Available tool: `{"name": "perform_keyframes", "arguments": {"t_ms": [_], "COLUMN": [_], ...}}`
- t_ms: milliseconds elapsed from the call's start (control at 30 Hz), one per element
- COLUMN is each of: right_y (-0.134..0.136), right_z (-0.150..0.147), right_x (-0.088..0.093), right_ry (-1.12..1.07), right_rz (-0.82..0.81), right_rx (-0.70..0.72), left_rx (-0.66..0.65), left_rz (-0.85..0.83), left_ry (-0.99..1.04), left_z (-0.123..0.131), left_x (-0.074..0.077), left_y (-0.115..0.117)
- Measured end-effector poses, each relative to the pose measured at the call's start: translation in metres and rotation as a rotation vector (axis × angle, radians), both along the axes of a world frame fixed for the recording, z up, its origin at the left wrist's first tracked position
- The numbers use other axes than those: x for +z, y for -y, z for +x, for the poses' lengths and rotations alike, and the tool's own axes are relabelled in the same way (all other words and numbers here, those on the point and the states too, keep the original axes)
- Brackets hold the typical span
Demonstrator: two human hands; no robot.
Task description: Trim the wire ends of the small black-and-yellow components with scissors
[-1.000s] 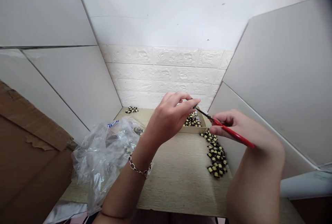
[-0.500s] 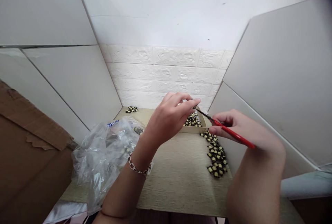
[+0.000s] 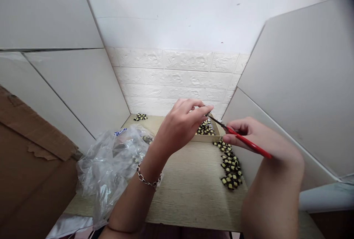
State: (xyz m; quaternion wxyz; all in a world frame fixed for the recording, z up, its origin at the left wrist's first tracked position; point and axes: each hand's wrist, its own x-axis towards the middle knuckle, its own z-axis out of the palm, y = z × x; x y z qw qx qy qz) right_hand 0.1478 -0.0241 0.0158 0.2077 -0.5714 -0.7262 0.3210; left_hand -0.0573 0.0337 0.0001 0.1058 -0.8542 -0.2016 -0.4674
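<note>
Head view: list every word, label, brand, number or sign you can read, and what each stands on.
No word, label, brand, number or sign can be read.
Blue-and-white patch at the clear plastic bag: too small and blurred to tell lettering from pattern.
Red-handled scissors in the right hand: no marking can be made out.
Shallow box: no lettering shows on its visible wall.

Behind the pale, wood-grained surface, a white wall rises above a strip of cream brick-patterned covering, flanked by smooth whitish panels on both sides, with torn brown cardboard at the far left and a pale rounded object at the lower right.
</note>
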Motion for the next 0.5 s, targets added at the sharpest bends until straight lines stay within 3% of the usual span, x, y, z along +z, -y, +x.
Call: {"name": "perform_keyframes", "arguments": {"t_ms": [500], "right_y": [0.0004], "right_z": [-0.0025], "right_x": [0.0023], "right_ry": [0.022], "right_rz": [0.017], "right_rx": [-0.007], "left_rx": [0.013], "left_rz": [0.003], "left_ry": [-0.007], "left_z": [0.0005], "left_x": [0.0001], "left_y": [-0.0008]}}
